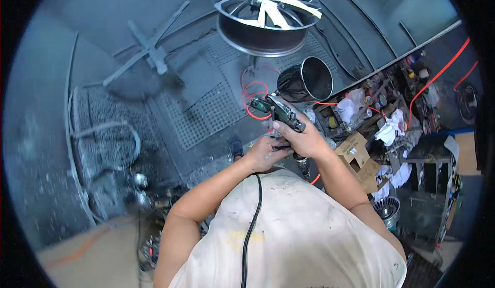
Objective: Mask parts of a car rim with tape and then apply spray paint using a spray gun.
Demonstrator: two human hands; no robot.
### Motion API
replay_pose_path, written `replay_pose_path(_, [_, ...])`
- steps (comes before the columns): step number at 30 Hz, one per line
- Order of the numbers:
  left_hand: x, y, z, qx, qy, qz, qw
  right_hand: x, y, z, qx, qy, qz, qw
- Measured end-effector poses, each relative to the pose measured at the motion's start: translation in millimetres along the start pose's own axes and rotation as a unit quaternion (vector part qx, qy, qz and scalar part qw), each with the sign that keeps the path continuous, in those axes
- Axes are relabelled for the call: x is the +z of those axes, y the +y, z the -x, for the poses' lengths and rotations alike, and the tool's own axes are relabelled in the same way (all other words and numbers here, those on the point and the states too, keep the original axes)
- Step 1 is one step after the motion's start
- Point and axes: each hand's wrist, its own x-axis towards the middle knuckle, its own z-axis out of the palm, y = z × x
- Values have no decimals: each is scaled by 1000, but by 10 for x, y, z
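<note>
Just in front of my body, a dark spray gun (282, 113) is gripped in my right hand (308, 139), whose fingers wrap around its grip. My left hand (264, 153) is closed at the lower part of the gun, close against my right hand; its fingertips are partly hidden. A hose fitting (303, 167) shows below the hands. Beyond the gun, a multi-spoke alloy wheel (260, 39) sits raised on a stand, its spokes silver with bright white reflections and its barrel dark.
A black bucket (303, 89) stands below the wheel, beside a coiled red hose (244, 94). Grated floor (206, 107) lies ahead. Left is a cross-shaped stand (153, 56). At right are a cardboard box (356, 154), cluttered shelves and another wheel (386, 209).
</note>
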Motion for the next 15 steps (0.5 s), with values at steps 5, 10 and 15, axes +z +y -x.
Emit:
replay_pose_path(5, [-410, 34, -412, 14, 6, 64, 998, -52, -135, -535, 12, 23, 22, 999])
replay_pose_path(10, [-640, 195, -735, 61, 12, 107, 992, -175, -335, -904, -14, 21, 50, 998])
replay_pose_path(15, [-679, 456, -1119, 98, -29, 47, 994, -433, -670, -1059, -3, 62, 54, 997])
